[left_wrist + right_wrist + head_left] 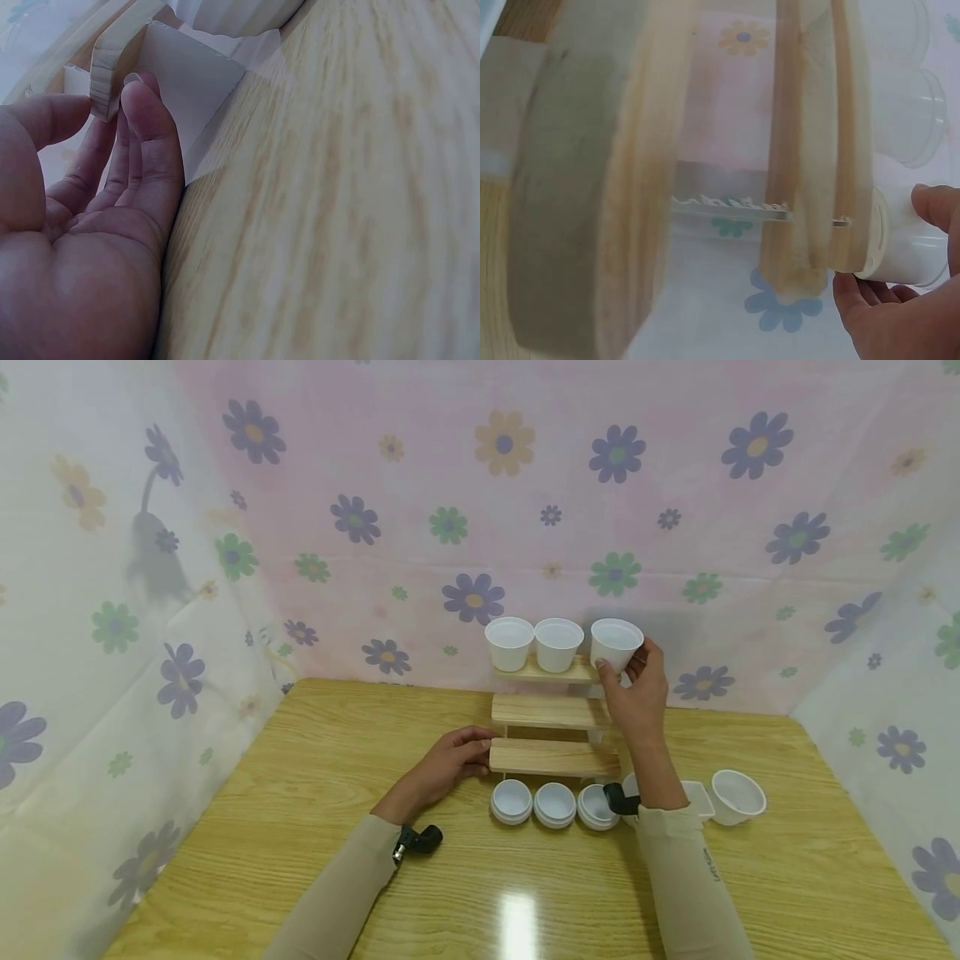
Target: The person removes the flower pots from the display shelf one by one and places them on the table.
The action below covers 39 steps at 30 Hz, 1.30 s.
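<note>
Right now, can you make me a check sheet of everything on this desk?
Surface: glossy light wooden table, glare spot near front.
Job's things: three-tier wooden step shelf; two white plastic cups on top tier; third white cup tilted at its right end.
Clutter: three white round lids, a white bowl.
Grips: right hand holds third cup; left hand touches bottom tier.
Cables: nothing seen.
Surroundings: flowered cloth backdrop.

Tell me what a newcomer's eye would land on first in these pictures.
First, the right hand gripping a white cup at the right end of the top step of a wooden stepped shelf, beside two more white cups on that step. Next, the left hand resting against the lowest step's left end, and a row of white lids on the table in front.
</note>
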Each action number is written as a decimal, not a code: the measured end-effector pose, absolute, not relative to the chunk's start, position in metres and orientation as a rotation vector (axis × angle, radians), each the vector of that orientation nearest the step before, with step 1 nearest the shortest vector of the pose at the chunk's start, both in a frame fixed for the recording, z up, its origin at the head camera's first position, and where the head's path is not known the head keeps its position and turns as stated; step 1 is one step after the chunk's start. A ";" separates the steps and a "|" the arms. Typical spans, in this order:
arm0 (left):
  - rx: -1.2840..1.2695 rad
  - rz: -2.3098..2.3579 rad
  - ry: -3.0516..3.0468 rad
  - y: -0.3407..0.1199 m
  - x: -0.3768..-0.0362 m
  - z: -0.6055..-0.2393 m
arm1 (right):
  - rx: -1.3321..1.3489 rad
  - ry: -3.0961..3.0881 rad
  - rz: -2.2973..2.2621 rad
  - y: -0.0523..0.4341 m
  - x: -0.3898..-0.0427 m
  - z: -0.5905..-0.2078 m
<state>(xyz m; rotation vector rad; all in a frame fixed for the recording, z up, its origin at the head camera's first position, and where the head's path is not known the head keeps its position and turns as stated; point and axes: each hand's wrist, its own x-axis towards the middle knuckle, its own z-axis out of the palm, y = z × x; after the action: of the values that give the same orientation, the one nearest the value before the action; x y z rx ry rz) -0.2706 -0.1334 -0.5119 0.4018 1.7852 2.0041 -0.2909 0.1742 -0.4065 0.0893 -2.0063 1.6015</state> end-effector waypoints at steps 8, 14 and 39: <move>0.401 1.998 1.792 -0.134 -0.270 -0.510 | 0.110 -1.998 1.627 0.176 -0.282 -0.400; 0.392 2.002 1.787 -0.134 -0.269 -0.511 | 0.137 -2.007 1.648 0.174 -0.275 -0.397; 0.381 2.000 1.784 -0.132 -0.268 -0.507 | 0.354 -2.124 1.563 0.170 -0.244 -0.392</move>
<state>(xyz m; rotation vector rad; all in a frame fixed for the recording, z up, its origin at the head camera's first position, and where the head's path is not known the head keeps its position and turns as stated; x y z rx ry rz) -0.2683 -0.1324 -0.5070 0.3813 1.7843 2.0001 -0.2437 0.1700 -0.3917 0.3540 -2.1239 1.5630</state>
